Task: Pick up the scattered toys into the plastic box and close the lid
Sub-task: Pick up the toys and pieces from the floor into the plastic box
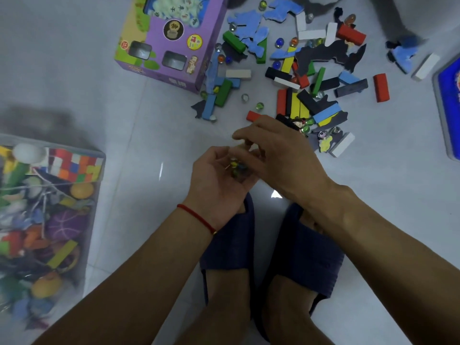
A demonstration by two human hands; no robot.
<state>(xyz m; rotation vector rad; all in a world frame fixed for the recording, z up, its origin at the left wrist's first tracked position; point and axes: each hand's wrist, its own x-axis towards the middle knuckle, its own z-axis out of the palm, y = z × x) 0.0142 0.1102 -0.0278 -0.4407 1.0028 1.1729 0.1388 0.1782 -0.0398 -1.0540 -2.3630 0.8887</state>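
My left hand point(216, 180) is cupped palm-up over the floor and holds several glass marbles point(236, 168). My right hand point(278, 150) hovers right beside it, fingers pinched together over the cupped palm; what they pinch is too small to make out. Behind the hands lies a scattered pile of toys point(306, 70): coloured wooden blocks, blue and dark puzzle pieces, loose marbles. The clear plastic box point(99, 155) stands at the left, open and filled with toys, among them a patchwork cube, balls and blocks. No lid shows on it.
A purple cardboard toy box point(174, 41) lies at the back, left of the pile. A blue-rimmed tray or board point(445, 95) pokes in at the right edge. My feet in dark blue slippers point(306, 245) are below the hands. The floor is white tile.
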